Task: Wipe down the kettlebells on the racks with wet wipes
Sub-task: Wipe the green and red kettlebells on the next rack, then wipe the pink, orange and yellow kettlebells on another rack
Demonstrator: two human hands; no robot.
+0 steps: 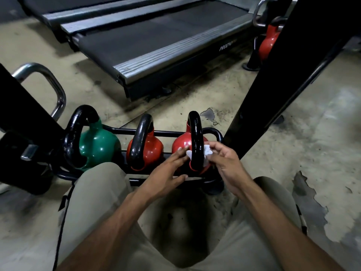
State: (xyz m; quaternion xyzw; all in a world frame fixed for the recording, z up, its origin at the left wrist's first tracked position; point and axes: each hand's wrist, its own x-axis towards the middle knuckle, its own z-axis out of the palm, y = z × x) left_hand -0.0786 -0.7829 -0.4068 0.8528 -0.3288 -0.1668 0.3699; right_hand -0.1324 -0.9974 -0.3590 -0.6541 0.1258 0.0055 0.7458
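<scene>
Three kettlebells with black handles stand in a low black rack (pixel 212 132): a green kettlebell (pixel 99 145) at left, a red kettlebell (pixel 151 151) in the middle and another red kettlebell (pixel 181 143) at right. A white wet wipe (pixel 207 153) passes behind the right kettlebell's handle (pixel 196 137). My right hand (pixel 224 163) pinches the wipe's end on the right side of the handle. My left hand (pixel 168 173) reaches to the handle's left side, its fingertips touching the wipe's other end there.
A black slanted frame post (pixel 273 75) rises just right of the rack. Another red kettlebell (pixel 268 43) stands behind it at top right. Treadmill decks (pixel 156 44) lie ahead on the worn concrete floor. A chrome handle (pixel 48 83) sits at left. My knees flank the rack.
</scene>
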